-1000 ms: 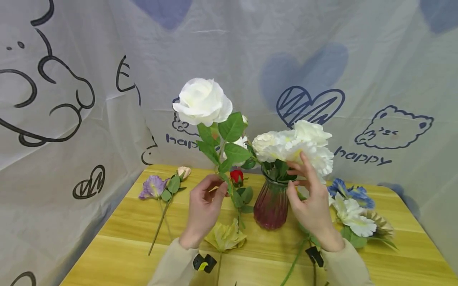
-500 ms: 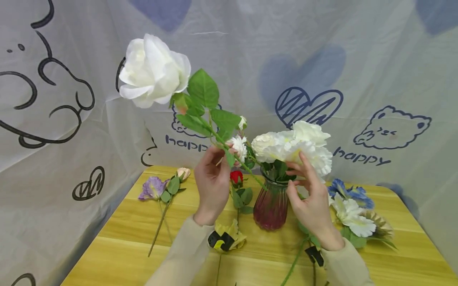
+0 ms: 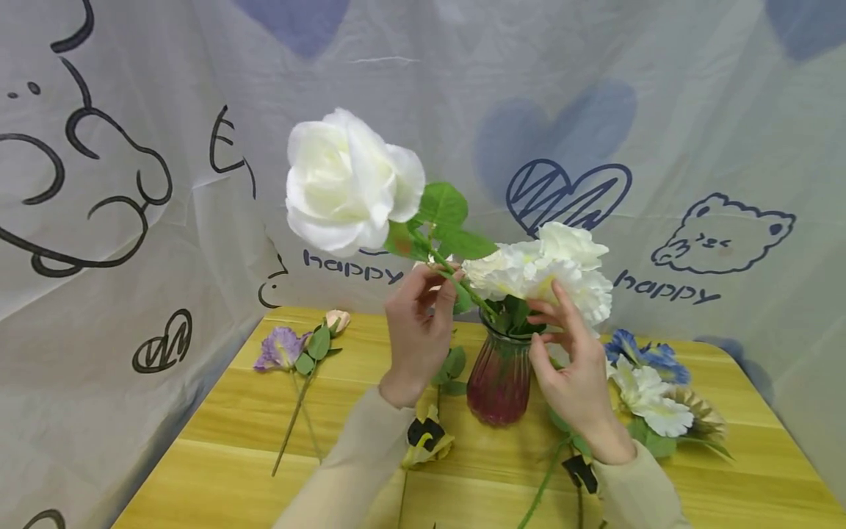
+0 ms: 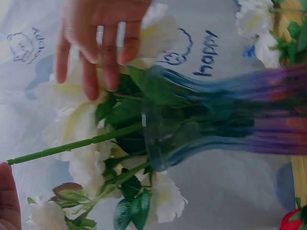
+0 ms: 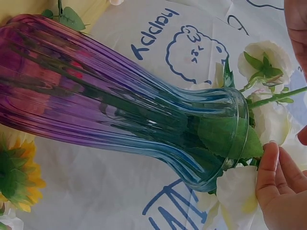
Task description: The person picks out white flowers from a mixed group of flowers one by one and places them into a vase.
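In the head view my left hand (image 3: 419,330) pinches the green stem of a large white rose (image 3: 350,184), which leans to the left. The stem's lower end (image 4: 72,146) runs into the mouth of a ribbed glass vase (image 3: 499,386), purple-red below and bluish at the neck. Several white flowers (image 3: 571,268) stand in the vase, with leaves (image 5: 225,134) at its rim. My right hand (image 3: 581,375) is beside the rim, its fingers loosely extended against the white blooms and leaves. How deep the rose stem reaches is hard to make out.
On the wooden table (image 3: 218,441) lie a purple flower (image 3: 280,347) and a pale rosebud (image 3: 337,321) at left. A yellow flower (image 3: 439,450) is under my left wrist. Blue flowers (image 3: 651,358), a white lily-like flower (image 3: 651,397) and a tan bloom (image 3: 703,415) lie at right.
My left hand has lifted the rose, tilted it leftward and then moved right to the vase, bringing the stem's end into the mouth. The right hand has stayed in place.
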The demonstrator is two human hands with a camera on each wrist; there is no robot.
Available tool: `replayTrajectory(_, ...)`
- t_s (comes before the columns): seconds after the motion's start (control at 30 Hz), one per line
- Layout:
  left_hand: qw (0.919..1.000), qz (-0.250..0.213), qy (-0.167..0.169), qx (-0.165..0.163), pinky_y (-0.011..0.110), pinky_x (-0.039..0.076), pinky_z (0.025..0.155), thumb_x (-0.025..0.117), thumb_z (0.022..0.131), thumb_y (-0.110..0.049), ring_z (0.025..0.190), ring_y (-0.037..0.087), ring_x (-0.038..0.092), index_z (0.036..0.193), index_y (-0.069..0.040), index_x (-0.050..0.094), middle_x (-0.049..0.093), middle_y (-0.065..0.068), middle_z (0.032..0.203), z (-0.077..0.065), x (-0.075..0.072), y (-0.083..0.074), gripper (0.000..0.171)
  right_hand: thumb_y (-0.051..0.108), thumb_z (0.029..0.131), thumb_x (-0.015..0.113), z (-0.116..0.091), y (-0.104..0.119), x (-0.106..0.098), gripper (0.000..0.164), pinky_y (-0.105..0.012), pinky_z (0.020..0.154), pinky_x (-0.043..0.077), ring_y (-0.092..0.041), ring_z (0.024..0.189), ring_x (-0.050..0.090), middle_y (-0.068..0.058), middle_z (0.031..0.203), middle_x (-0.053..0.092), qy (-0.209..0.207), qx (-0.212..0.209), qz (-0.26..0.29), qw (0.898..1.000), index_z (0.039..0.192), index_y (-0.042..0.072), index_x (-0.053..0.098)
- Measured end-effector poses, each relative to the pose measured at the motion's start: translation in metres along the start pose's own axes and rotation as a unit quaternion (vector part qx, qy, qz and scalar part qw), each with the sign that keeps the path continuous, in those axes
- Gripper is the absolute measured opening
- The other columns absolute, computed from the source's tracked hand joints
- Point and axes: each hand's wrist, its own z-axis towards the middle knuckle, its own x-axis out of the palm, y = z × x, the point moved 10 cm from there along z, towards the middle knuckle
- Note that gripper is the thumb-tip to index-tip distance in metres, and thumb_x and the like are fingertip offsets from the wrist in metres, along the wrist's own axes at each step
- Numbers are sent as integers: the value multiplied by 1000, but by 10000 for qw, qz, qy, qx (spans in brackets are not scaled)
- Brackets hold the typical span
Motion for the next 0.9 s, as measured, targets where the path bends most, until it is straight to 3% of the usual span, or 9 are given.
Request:
replayTrajectory(0.3, 9967, 514, 377, 501, 23, 62, 70, 63, 94, 1, 76, 33, 71, 96, 10, 64, 71, 25, 90, -3, 16, 1, 9, -21, 83, 55, 0, 3, 0, 82, -10, 83, 54, -3, 106, 65, -28, 127, 65, -30, -106, 23, 9999, 157, 5, 32)
replayTrajectory(0.63, 9846, 1434, 984, 152, 20, 61, 75, 65, 95, -1, 83, 25, 74, 101, 3, 68, 75, 16, 94, -4, 41, 11, 8, -20, 84, 55, -1, 2, -2, 80, -11, 83, 54, -3, 107, 66, -30, 125, 65, -41, -61, 97, 9999, 157, 5, 32)
replayTrajectory(0.9, 9715, 1890, 1428, 24, 23, 60, 68, 65, 96, -6, 82, 21, 74, 102, -2, 70, 75, 12, 94, -9, 60, 20, 9, -22, 83, 56, -3, 8, -4, 77, -10, 81, 54, 1, 107, 65, -26, 123, 67, -106, -318, 16, 9994, 154, 0, 36)
